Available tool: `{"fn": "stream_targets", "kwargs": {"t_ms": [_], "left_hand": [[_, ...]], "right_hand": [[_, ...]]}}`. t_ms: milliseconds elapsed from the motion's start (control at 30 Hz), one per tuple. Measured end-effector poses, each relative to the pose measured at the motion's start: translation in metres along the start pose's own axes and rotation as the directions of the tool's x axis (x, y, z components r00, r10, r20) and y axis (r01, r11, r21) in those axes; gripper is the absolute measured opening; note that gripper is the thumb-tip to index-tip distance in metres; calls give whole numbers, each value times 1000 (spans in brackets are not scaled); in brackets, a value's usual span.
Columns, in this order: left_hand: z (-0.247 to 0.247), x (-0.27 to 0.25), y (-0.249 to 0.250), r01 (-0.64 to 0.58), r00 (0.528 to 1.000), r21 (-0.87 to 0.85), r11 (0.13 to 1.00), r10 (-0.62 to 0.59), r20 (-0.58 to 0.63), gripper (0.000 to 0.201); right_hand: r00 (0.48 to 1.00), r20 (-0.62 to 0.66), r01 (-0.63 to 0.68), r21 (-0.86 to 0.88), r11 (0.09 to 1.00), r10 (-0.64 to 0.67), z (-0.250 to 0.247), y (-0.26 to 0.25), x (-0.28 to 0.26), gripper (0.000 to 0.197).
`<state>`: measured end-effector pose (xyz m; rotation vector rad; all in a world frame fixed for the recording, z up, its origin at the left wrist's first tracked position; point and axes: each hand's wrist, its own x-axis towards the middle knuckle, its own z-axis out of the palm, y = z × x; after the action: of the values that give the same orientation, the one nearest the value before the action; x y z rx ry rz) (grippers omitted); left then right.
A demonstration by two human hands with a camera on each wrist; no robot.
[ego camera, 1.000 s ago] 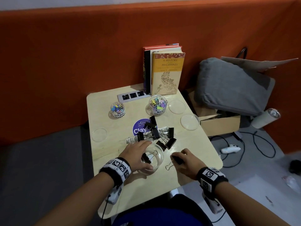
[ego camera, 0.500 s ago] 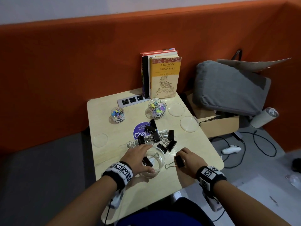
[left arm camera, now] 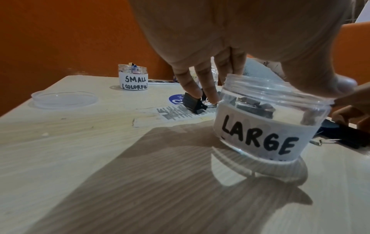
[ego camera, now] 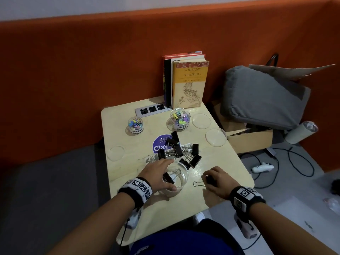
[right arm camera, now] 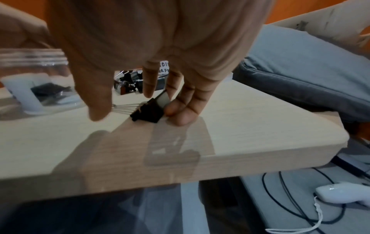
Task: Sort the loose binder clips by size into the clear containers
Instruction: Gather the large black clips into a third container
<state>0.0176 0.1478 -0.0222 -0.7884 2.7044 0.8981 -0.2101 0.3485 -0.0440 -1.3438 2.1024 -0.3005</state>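
The clear jar labelled LARGE [ego camera: 184, 178] [left arm camera: 258, 136] stands near the table's front edge with a black binder clip [ego camera: 168, 178] [left arm camera: 254, 107] inside. My left hand [ego camera: 167, 174] [left arm camera: 280, 79] spans its mouth, thumb on the near rim, fingers down the far side. Two fingertips touch a loose black clip [left arm camera: 193, 102] behind the jar. To the jar's right, my right hand [ego camera: 209, 179] [right arm camera: 138, 110] curls its fingers round another black clip [ego camera: 209, 180] [right arm camera: 147, 113] lying on the table, wire handles [ego camera: 198, 184] pointing at the jar. Several more black clips [ego camera: 181, 150] are piled beyond the jar.
The SMALL jar [ego camera: 135, 125] [left arm camera: 133, 77] and the medium jar [ego camera: 180, 117] of coloured clips stand farther back, before upright books [ego camera: 189, 81]. Clear lids lie at the left [ego camera: 116, 153] [left arm camera: 64, 99] and right [ego camera: 215, 137]. The table's right edge [right arm camera: 280, 152] is close to my right hand.
Both hands have stayed almost in place: the left on the LARGE jar, the right on its black clip, which has shifted slightly toward the jar. The head view has tilted a little.
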Motion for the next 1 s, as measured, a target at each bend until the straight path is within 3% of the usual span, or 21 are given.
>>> {"fn": "stream_targets", "kwargs": {"t_ms": [67, 200, 333, 500, 600, 767, 900, 1000], "left_hand": [[0, 0, 0, -4, 1000, -3, 1000, 3, -8, 106], [-1, 0, 1, -8, 1000, -2, 1000, 8, -6, 105], [0, 1, -1, -5, 1000, -13, 1000, 4, -2, 106], [0, 1, -2, -7, 1000, -17, 1000, 7, -4, 106], [1, 2, -3, -13, 1000, -14, 1000, 13, -7, 106], [1, 1, -1, -16, 1000, -10, 1000, 16, -14, 106], [2, 0, -1, -12, 1000, 9, 1000, 12, -21, 105], [2, -1, -1, -9, 1000, -2, 1000, 9, -25, 104]], "right_hand": [[999, 33, 14, 4, 1000, -14, 5, 5, 0, 49], [998, -46, 47, -15, 999, -48, 11, 14, 3, 29], [998, -44, -52, -7, 999, 52, -1, 14, 5, 45], [976, -173, -89, 251, 964, 135, -31, 3, 1, 47], [977, -207, 19, 317, 948, 50, -47, -22, 1, 47], [978, -110, 199, 207, 958, -179, -46, -65, 12, 50], [970, -27, 243, 122, 962, -242, -32, -81, 20, 56], [963, -39, 269, 144, 952, -266, -25, -82, 22, 58]]}}
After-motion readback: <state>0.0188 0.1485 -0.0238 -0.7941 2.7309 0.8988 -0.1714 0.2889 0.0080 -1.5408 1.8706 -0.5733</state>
